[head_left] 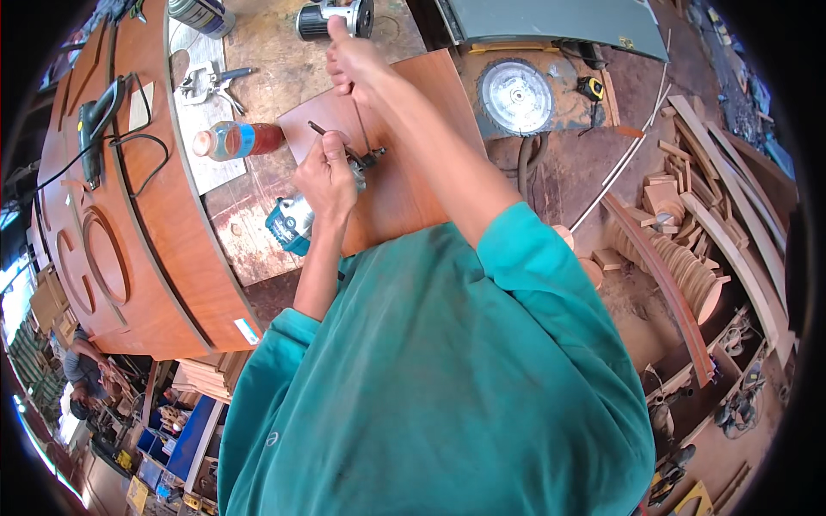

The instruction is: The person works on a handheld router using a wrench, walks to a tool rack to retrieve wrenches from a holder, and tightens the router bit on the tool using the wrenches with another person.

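Note:
My left hand [327, 176] is closed around a thin dark metal rod [317, 127]; a small black fitting [368, 158] shows beyond the fingers. Both are over a reddish-brown wooden board [413, 172]. Beneath my left wrist lies a teal and silver power tool [291, 224], partly covered by the arm. My right hand [351, 67] is raised over the board's far edge, thumb up and fingers curled in; what they hold, if anything, is hidden. Just past it sits a silver and black cylindrical tool part [335, 19]. A jar of reddish liquid [241, 139] with a blue band stands left of the board.
Locking pliers [202, 83] and a can [202, 15] are at the far left of the bench. A heat gun [93, 133] lies on curved wooden panels [185, 258]. Rightward are a circular saw blade [516, 96], a tape measure [590, 88] and stacked wood offcuts [662, 249]. Another person [86, 370] is at lower left.

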A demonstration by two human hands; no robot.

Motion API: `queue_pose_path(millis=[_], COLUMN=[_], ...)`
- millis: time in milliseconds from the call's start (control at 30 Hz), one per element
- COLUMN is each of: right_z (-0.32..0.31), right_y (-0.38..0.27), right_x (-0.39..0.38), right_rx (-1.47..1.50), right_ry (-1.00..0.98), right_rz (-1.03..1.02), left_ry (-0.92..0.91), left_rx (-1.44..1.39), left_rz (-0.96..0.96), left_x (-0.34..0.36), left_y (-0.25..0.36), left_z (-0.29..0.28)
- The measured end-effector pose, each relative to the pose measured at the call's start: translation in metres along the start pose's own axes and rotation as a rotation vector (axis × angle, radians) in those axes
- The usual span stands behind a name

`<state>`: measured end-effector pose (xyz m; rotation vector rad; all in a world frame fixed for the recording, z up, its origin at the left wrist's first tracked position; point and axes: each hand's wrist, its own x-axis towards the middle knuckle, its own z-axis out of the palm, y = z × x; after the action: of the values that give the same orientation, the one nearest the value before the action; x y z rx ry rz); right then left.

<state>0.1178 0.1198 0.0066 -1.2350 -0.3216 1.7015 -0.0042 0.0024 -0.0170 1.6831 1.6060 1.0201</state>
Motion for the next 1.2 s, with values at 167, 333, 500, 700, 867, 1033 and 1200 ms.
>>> queue_pose_path(millis=[167, 333, 500, 700, 867, 1033, 1200], right_z=[0.005, -0.001, 0.008, 0.014, -0.002, 0.0, 0.006], right_y=[0.033, 0.046, 0.04, 0.04, 0.057, 0.054, 0.051], right_x=[0.013, 0.02, 0.005, -0.006, -0.003, -0.012, -0.028], right_rx=[-0.17, -0.084, -0.254, -0.257, -0.44, -0.433, -0.511], right_ry=[-0.048, -0.1, -0.186, -0.096, 0.058, 0.052, -0.1], right_rz=[0.245, 0.284, 0.257, 0.123, -0.266, -0.386, -0.208], left_ry=[-0.016, -0.032, -0.032, -0.034, -0.035, -0.013, -0.043], left_rx=[0.031, 0.005, 0.042, 0.092, 0.161, 0.197, 0.205], left_rz=[0.017, 0.045, 0.053, 0.079, 0.088, 0.137, 0.162], left_x=[-0.005, -0.007, -0.006, -0.005, -0.005, -0.004, -0.004], left_y=[0.002, 0.002, 0.002, 0.003, 0.003, 0.009, 0.007], left_z=[-0.003, -0.003, -0.001, -0.001, 0.002, 0.001, -0.004])
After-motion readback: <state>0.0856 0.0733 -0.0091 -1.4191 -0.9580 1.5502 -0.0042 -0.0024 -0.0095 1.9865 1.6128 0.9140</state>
